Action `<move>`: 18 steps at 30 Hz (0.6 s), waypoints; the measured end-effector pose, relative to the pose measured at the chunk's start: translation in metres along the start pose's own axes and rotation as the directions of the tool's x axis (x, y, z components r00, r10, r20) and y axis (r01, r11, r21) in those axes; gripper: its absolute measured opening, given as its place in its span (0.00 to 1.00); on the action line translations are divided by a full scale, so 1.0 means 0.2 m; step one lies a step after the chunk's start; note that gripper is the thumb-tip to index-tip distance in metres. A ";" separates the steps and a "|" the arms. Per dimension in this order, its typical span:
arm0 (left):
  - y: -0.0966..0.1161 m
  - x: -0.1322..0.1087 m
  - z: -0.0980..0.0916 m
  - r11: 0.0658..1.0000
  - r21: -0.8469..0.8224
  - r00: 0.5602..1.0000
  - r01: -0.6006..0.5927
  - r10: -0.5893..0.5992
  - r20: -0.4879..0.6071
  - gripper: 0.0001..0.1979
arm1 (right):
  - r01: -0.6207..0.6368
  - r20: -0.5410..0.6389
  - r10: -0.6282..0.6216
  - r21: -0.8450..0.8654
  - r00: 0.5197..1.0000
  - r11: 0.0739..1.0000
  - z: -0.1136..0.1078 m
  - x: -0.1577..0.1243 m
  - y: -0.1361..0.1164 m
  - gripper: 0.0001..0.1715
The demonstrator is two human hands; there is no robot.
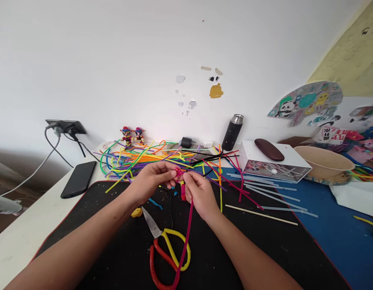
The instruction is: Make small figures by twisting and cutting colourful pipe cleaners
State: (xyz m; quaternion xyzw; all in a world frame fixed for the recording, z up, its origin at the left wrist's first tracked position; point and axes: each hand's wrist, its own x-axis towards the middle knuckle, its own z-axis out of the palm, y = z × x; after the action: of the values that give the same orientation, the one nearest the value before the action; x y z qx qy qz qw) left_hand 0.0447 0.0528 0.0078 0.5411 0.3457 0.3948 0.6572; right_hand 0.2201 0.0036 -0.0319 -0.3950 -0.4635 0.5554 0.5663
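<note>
Above the black mat [120,241], my left hand [154,177] pinches the top of a small pink pipe-cleaner figure [183,192]. My right hand [201,194] is closed on the same piece from the other side. A long magenta pipe cleaner [188,231] hangs from the right hand down across the scissors. These scissors [155,230] lie below the hands, one handle red and one yellow, blades pointing up and left. Beside the blade tip sits a small yellow piece [137,212], with a blue scrap [156,204] close by. Fingers partly hide the figure.
Loose coloured pipe cleaners [156,157] are heaped behind the hands. Two finished figures [126,136] stand by the wall. A phone [78,179] lies left; a black thermos [233,133], white box [247,153], glue sticks [274,194], wooden stick [262,214] and bowl [324,163] are right.
</note>
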 end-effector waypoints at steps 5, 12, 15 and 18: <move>0.01 0.00 0.01 0.998 0.056 1.000 -0.017 0.015 0.027 0.20 | -0.006 0.023 0.006 -0.021 1.000 1.000 0.00 0.00 0.01 0.29; -0.01 0.01 -0.01 0.999 -0.009 0.999 0.043 -0.043 -0.007 0.25 | 0.001 0.016 -0.001 -0.023 1.000 1.000 0.00 0.00 0.02 0.29; 0.00 0.01 -0.02 0.998 -0.021 0.998 0.056 -0.056 -0.015 0.22 | 0.005 0.002 -0.005 -0.023 1.000 1.000 0.01 -0.01 0.01 0.29; 0.01 0.01 -0.03 0.998 -0.010 0.998 0.058 -0.058 -0.018 0.22 | 0.006 -0.013 -0.006 -0.028 1.000 1.000 0.01 -0.01 0.00 0.29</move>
State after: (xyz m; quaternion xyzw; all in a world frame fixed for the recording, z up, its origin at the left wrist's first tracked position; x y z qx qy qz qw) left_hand 0.0400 0.0569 0.0091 0.5240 0.3656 0.3821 0.6676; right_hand 0.2182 0.0014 -0.0322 -0.4052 -0.4685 0.5446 0.5655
